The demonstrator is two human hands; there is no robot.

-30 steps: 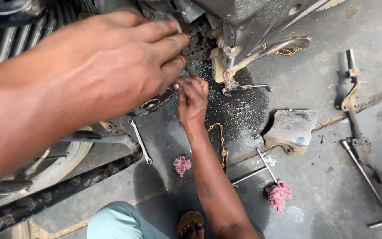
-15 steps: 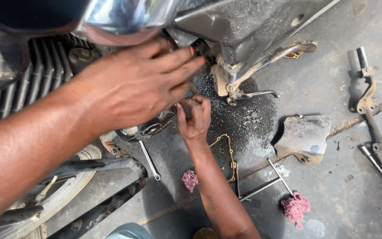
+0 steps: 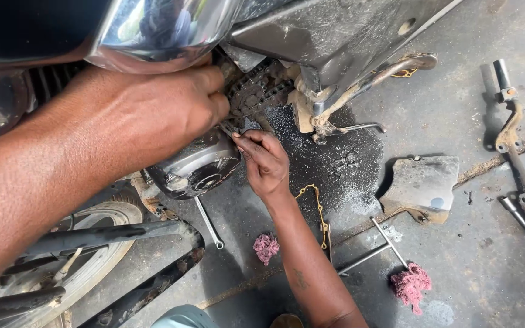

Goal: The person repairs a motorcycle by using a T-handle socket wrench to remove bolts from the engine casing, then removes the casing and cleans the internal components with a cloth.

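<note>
My left hand (image 3: 153, 121) reaches in from the left, its fingers curled tight against the greasy drive chain and sprocket (image 3: 256, 91) at the side of a motorcycle engine. My right hand (image 3: 265, 161) comes up from below and pinches a small dark metal part (image 3: 231, 129) just under the chain, beside the left fingertips. The two hands nearly touch. Below them sits the rounded grey engine cover (image 3: 199, 170). What the left fingers grip is partly hidden by the hand.
On the oily concrete lie a spanner (image 3: 209, 223), two pink rags (image 3: 266, 248) (image 3: 411, 284), a T-handle tool (image 3: 375, 246), a yellow gasket (image 3: 317, 209), a flat metal cover (image 3: 423, 188) and lever parts (image 3: 511, 121). A wheel (image 3: 80, 267) is at lower left.
The view has shifted closer over the engine. My left hand has drawn in and curled its fingers onto the chain. My right hand stays at the same spot under the chain.
</note>
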